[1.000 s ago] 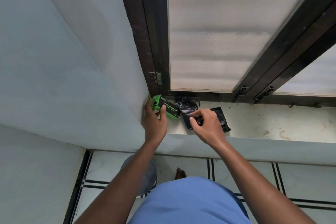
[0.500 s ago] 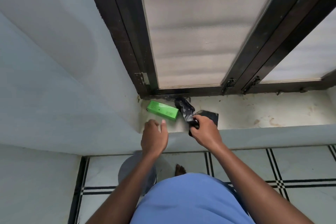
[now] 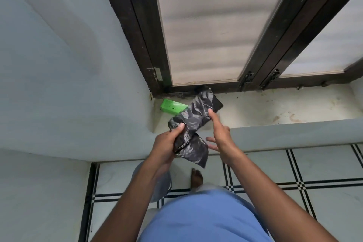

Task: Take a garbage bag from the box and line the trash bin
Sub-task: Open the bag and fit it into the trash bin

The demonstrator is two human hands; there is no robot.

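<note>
Both hands hold the folded black garbage bag [image 3: 193, 124] above the sill: left hand [image 3: 167, 144] pinching its crumpled end, right hand [image 3: 221, 133] open-fingered against its side. It looks thin, limp and slippery, best gripped at the free edge to shake open.

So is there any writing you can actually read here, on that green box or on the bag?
Green box on the window ledge: small dark print on its top face, too small and blurred to read.
Black garbage bag in the left hand and right hand: no print visible.
No other text or signs anywhere.
</note>
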